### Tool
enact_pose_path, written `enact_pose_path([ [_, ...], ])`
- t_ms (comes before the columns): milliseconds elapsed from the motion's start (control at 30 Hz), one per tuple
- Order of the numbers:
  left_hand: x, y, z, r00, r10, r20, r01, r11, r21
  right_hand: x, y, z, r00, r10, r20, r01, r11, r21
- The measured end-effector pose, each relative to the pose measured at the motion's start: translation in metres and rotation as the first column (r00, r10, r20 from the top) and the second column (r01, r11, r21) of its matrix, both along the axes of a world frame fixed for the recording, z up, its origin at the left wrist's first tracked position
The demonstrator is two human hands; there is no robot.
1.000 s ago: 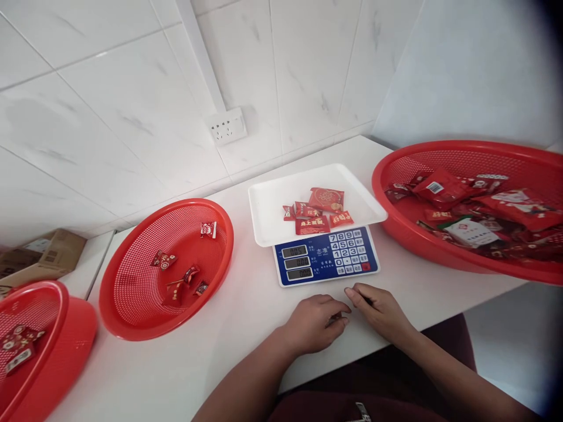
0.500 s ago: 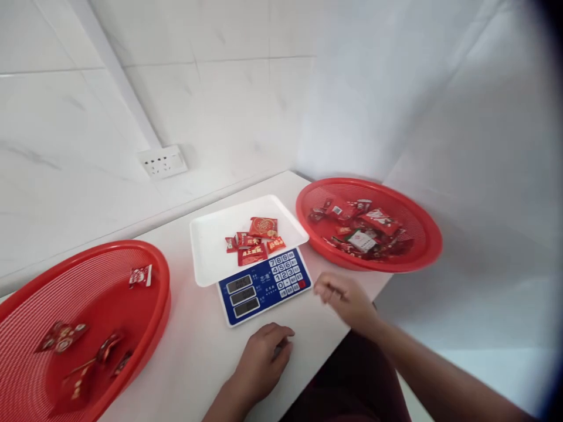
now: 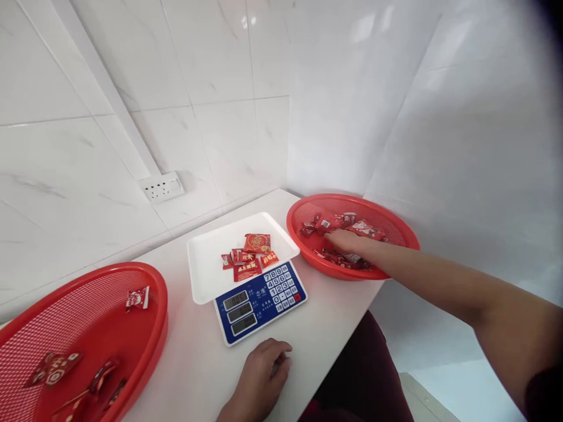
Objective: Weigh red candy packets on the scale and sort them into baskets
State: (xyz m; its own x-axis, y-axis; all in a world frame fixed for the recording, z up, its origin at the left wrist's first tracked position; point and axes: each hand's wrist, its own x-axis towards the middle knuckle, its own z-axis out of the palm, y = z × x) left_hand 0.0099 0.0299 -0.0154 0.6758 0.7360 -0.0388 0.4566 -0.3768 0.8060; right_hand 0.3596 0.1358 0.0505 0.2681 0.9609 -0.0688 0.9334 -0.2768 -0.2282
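My right hand [image 3: 344, 241] reaches down into the right red basket [image 3: 398, 225], among the red-wrapped sweets [image 3: 366, 229]. Its fingertips are hidden, so whether they grip a sweet does not show. On the table in front of the scale, my left hand [image 3: 263, 375] rests with loosely bent fingers, thumb apart from the forefinger, and holds nothing. The digital scale [image 3: 263, 302] has a blue keypad panel with lit readouts. Its white tray [image 3: 206, 266] carries several red packets [image 3: 247, 270], including a larger one with a gold heart-like print [image 3: 257, 242].
A second red basket [image 3: 160, 305] stands at the left with several wrapped sweets [image 3: 53, 369] and one small packet [image 3: 138, 298] near its far wall. Behind the table rises a tiled wall with a socket [image 3: 162, 187]. The white table's [image 3: 328, 334] near edge runs diagonally.
My right hand has moved from beside the scale's keypad into the right basket. My left hand stays put. The view has tilted up slightly, and the packets on the tray lie as before.
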Motion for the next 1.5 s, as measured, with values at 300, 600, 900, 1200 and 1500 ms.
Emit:
enact_pose_path([
  [300, -0.002, -0.002, 0.003, 0.999, 0.009, -0.031, -0.008, 0.999, 0.032, -0.06, 0.002, 0.054, 0.956, 0.28, -0.083, -0.254, 0.937, 0.238],
  [600, -0.004, -0.003, 0.003, 0.999, -0.001, -0.038, 0.003, 0.999, 0.052, -0.146, -0.006, 0.053, 0.836, 0.512, -0.199, -0.347, 0.773, 0.531],
  [900, -0.003, -0.002, 0.005, 0.998, -0.039, -0.046, 0.043, 0.996, 0.078, -0.161, -0.107, -0.046, 0.748, 0.396, -0.532, -0.1, 0.86, 0.5],
  [1200, -0.003, -0.002, 0.004, 0.997, -0.053, -0.056, 0.057, 0.995, 0.079, -0.175, -0.117, -0.079, 0.684, 0.368, -0.63, -0.259, 0.93, 0.261],
  [1500, -0.004, -0.001, 0.003, 0.995, -0.062, -0.082, 0.07, 0.992, 0.102, -0.178, -0.117, -0.08, 0.692, 0.379, -0.614, -0.28, 0.925, 0.255],
])
